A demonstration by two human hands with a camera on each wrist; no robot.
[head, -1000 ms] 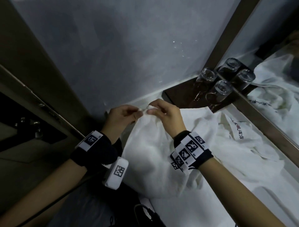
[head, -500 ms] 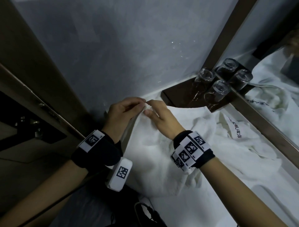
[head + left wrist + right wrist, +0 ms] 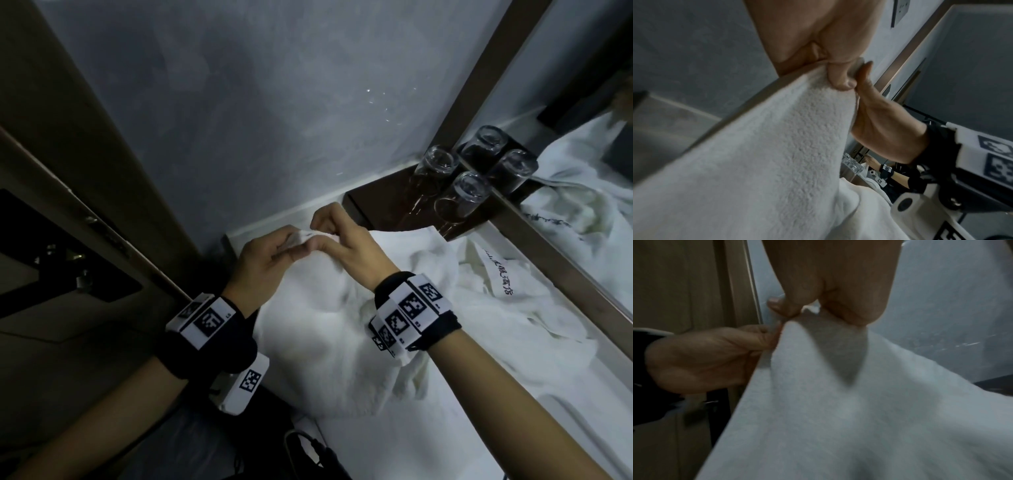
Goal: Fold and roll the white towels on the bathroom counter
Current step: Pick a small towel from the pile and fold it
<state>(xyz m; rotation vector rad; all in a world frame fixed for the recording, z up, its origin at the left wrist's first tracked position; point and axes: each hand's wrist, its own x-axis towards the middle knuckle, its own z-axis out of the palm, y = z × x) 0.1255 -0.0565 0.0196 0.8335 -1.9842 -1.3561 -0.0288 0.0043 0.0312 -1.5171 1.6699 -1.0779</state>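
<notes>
A white towel (image 3: 318, 329) hangs from both hands above the counter's left end, its lower part draped over the counter edge. My left hand (image 3: 274, 260) pinches the top corner of it between thumb and fingers; in the left wrist view the thumb of that left hand (image 3: 838, 76) presses into the towel (image 3: 766, 154). My right hand (image 3: 342, 240) pinches the same corner right beside it, and in the right wrist view the right hand (image 3: 828, 305) holds a small tuft of the towel (image 3: 859, 402). A second white towel (image 3: 496, 308) with dark lettering lies crumpled on the counter to the right.
Two upturned glasses (image 3: 452, 192) stand on a dark wooden tray (image 3: 376, 209) in the back corner against the mirror (image 3: 582, 154). A grey wall is straight ahead. A door frame (image 3: 85, 192) runs along the left. The white counter (image 3: 411, 445) extends toward me.
Both hands have lifted the towel corner slightly and closed together on it; the fingers now pinch the same point, with the right hand's fingers curled over the corner.
</notes>
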